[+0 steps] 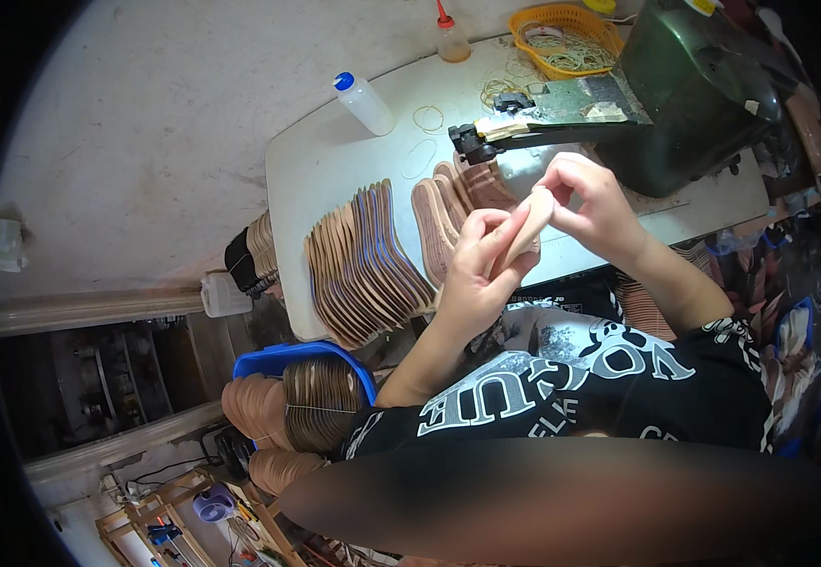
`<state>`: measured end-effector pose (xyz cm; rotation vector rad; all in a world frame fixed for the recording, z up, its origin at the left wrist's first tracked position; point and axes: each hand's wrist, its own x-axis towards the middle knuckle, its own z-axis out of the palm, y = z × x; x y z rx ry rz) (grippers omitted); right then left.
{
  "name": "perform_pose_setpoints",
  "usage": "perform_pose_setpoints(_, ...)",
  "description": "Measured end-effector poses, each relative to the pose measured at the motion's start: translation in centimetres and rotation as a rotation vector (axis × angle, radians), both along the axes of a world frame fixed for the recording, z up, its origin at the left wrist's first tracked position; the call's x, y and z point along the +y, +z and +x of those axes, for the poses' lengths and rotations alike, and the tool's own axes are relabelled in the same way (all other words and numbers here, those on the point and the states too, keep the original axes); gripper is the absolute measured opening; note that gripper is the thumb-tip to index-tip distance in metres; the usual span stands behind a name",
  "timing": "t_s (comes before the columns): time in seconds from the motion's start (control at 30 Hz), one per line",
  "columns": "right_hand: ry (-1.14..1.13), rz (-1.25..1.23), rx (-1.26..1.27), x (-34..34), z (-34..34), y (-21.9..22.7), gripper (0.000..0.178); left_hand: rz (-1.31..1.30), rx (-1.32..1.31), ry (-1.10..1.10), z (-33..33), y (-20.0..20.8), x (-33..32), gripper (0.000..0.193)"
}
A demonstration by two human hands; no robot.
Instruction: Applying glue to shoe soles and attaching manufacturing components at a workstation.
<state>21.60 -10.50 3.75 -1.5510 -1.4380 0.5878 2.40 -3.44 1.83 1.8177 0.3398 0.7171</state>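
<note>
A tan insole is held up in front of my chest, near the table's front edge. My left hand wraps round it, thumb on one side and fingers on the other. At its upper end my right hand is closed in a pinch, finger and thumb against the tip; any smaller piece between them is too small to make out. Left of my hands, several brown patterned insoles lie overlapping on the table. Further left, a long row of insoles leans together on edge, tan with some dark blue ones.
A dark green sewing machine stands at the right of the white table. Behind are a yellow basket of rubber bands, a blue-capped bottle and a red-tipped bottle. A blue bin with bundled insoles stands below left.
</note>
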Motion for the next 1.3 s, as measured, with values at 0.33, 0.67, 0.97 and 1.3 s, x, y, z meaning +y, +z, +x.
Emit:
perform_pose_setpoints(0.33, 0.082, 0.671, -0.391, 0.0, -0.4, 1.4, 0.035, 0.17, -0.161, -0.033, -1.4, 1.5, -0.2, 0.063)
perform_pose_setpoints(0.67, 0.111, 0.474, -0.231, -0.7, -0.7, 2.8, 0.03, 0.209, -0.203, -0.035, -1.5, 1.2, 0.0, 0.06)
perform_pose_setpoints(0.97, 0.115, 0.373, -0.129, -1.4, -0.9, 2.9, 0.022, 0.51, -0.184, 0.133, -1.6, 0.8, 0.0, 0.056)
perform_pose_setpoints(1.3, 0.208, 0.73, -0.341, -0.6, -1.0, 3.0, 0.025, 0.285, -0.183, 0.04, -2.0, 2.2, 0.2, 0.043)
